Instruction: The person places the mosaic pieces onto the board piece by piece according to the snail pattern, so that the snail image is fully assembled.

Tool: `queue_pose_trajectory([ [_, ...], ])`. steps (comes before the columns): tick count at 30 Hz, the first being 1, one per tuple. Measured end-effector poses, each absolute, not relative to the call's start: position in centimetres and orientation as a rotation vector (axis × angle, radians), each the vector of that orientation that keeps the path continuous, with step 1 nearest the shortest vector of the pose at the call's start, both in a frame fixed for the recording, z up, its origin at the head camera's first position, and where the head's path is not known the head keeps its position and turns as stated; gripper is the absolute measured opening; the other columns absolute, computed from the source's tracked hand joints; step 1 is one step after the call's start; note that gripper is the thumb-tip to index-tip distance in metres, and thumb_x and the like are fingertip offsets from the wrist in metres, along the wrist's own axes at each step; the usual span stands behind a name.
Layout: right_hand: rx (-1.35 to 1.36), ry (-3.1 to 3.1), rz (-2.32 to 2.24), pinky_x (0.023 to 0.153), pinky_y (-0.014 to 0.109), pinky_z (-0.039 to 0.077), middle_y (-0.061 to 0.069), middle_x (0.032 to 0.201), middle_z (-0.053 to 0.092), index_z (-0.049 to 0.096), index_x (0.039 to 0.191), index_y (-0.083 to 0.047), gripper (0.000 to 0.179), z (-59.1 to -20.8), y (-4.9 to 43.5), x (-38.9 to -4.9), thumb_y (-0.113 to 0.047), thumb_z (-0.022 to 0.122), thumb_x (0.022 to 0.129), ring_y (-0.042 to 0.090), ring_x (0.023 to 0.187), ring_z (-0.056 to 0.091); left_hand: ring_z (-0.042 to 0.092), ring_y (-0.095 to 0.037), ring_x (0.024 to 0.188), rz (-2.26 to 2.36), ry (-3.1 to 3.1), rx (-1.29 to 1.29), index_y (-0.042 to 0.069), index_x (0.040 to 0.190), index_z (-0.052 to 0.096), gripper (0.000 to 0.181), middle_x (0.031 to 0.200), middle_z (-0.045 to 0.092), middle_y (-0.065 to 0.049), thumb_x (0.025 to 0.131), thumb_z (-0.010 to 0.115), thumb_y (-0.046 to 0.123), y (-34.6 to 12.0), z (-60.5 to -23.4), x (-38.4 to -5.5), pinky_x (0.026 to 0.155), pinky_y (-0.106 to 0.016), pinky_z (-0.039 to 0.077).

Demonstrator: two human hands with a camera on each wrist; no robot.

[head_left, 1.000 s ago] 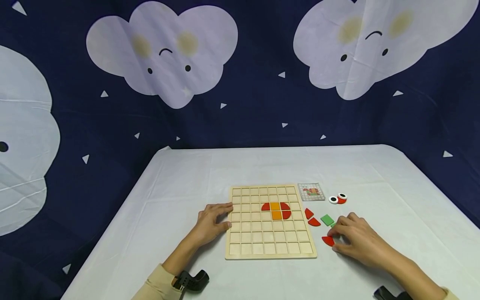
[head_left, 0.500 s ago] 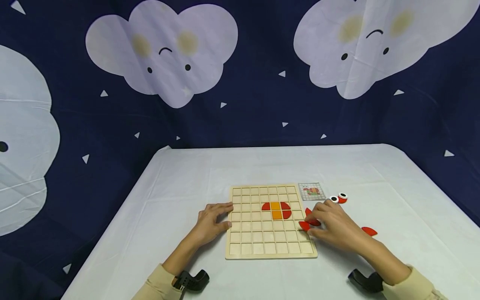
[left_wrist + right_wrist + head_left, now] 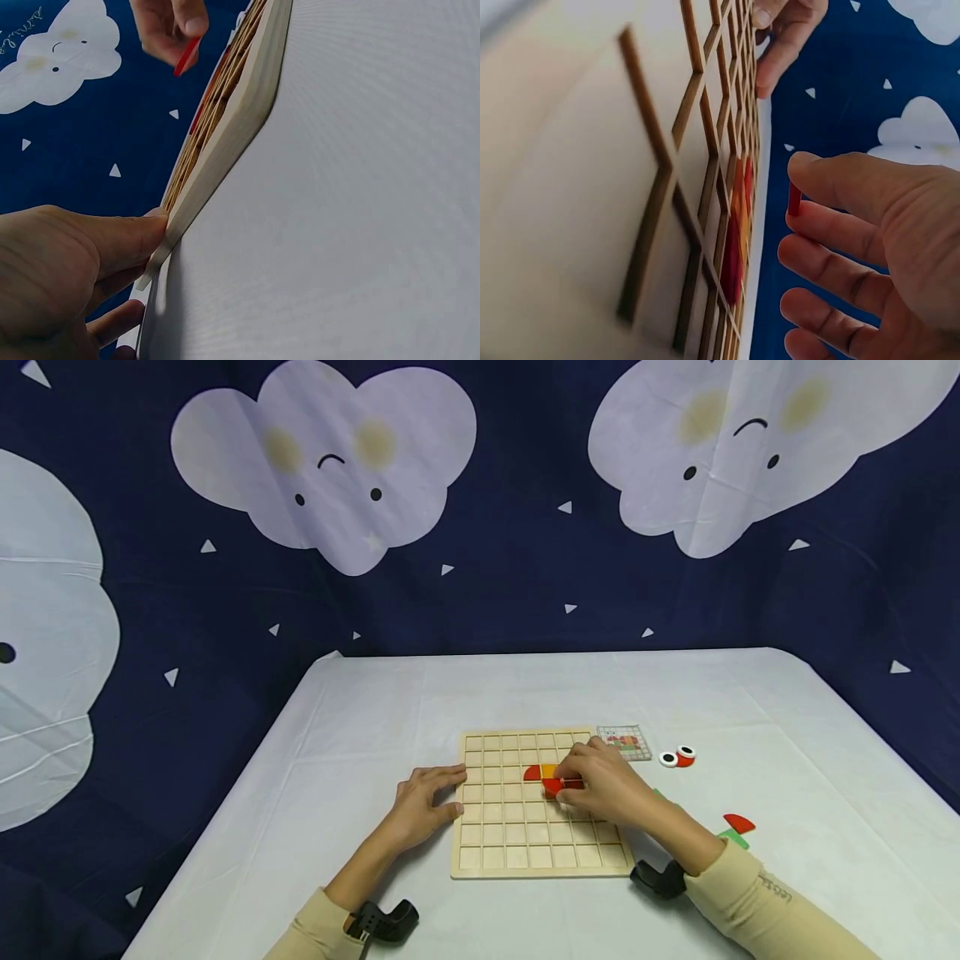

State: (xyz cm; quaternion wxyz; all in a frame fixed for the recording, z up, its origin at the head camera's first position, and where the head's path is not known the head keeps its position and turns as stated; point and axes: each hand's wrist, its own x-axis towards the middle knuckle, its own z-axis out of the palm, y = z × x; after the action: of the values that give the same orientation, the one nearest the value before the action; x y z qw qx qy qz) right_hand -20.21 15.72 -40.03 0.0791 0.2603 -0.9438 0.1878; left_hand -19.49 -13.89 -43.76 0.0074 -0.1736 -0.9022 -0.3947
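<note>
Quarter-circle tile (image 3: 552, 786), red, pinched at nine o'clock of the right hand (image 3: 607, 782).
Apparently above the wooden grid board (image 3: 515, 814); the left hand (image 3: 422, 802), farther off, touches its nine-o'clock edge, fingers unclenched.

The right hand (image 3: 885, 240) at four o'clock pinches a thin red piece (image 3: 794, 199); a pale, gridded wooden board (image 3: 666, 174) fills nine o'clock.

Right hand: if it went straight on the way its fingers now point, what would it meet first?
Probably the wooden board: in the right wrist view the right hand, pinching a red piece, points toward the board's gridded face. Depth leaves unclear whether an orange piece there comes first.
</note>
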Motion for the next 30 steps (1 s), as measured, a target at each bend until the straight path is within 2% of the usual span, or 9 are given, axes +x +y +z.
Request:
queue_pose_trajectory([
  [12, 0.771, -2.873, 0.567, 0.070, 0.027, 0.031, -0.007, 0.085, 0.062, 0.074, 0.089, -0.018, 0.020, -40.3, 13.3, -21.4, -0.027, 0.079, 0.072, 0.012, 0.080, 0.042, 0.041, -0.025, 0.126, -1.252, -2.823, -0.540, 0.008, 0.127, 0.060, 0.046, 0.139, 0.053, 0.002, 0.082, 0.070, 0.012, -13.9, -43.5, -19.4, 0.097, -0.048, 0.021],
  [30, 0.801, -2.881, 0.499, 0.069, 0.029, 0.031, -0.006, 0.084, 0.062, 0.074, 0.088, -0.017, 0.022, -40.9, 13.0, -21.5, -0.029, 0.080, 0.071, 0.012, 0.078, 0.041, 0.041, -0.025, 0.126, -1.235, -2.827, -0.530, 0.009, 0.127, 0.060, 0.046, 0.139, 0.054, 0.003, 0.082, 0.071, 0.013, -13.8, -43.8, -19.5, 0.098, -0.048, 0.022],
])
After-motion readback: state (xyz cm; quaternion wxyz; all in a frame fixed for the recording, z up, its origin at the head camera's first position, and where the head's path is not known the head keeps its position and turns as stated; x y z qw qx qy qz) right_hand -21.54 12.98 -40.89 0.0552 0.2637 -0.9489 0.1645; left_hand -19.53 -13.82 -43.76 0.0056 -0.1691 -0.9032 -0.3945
